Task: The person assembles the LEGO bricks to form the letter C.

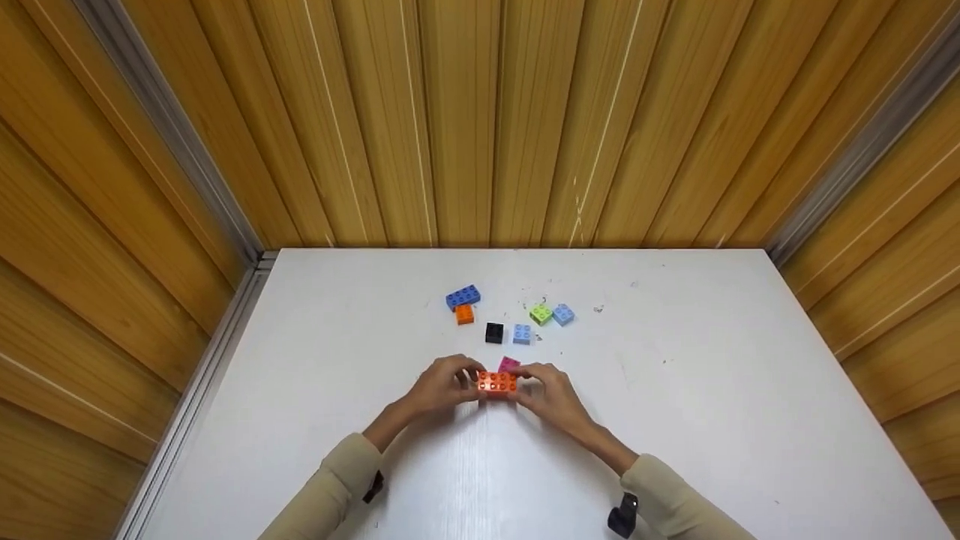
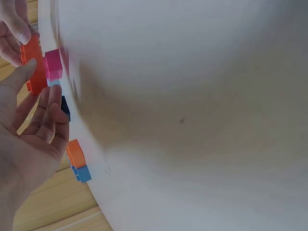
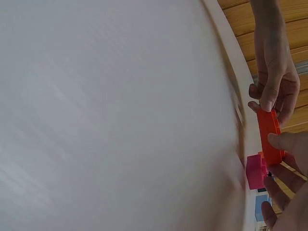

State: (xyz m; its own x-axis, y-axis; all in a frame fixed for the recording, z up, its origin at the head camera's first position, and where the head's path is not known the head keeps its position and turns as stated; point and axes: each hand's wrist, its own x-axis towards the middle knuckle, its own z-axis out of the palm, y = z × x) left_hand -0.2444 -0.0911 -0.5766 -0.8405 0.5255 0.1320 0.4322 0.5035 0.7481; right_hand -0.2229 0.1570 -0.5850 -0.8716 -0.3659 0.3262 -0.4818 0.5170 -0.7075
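Note:
An orange-red toy building brick (image 1: pixel 497 383) with two rows of studs is held between both hands, studs up. The left hand (image 1: pixel 444 386) pinches its left end, thumb on the near side. At the other end the right hand (image 1: pixel 553 396) pinches it the same way, its thumb (image 3: pixel 279 141) across the long face. Just beyond that brick is a pink brick (image 1: pixel 508 364), partly hidden behind it in the head view. From the left wrist, the pink brick (image 2: pixel 53 64) overlaps the orange-red brick's far side.
Farther back on the white table (image 1: pixel 675 390) lie a black brick (image 1: pixel 494 333), a light blue brick (image 1: pixel 522 334), a lime green brick (image 1: pixel 540 313) beside another light blue brick (image 1: pixel 563 314), and an orange brick (image 1: pixel 465 314) against a blue brick (image 1: pixel 463 297). Wood-patterned panels (image 1: pixel 465 120) enclose the table.

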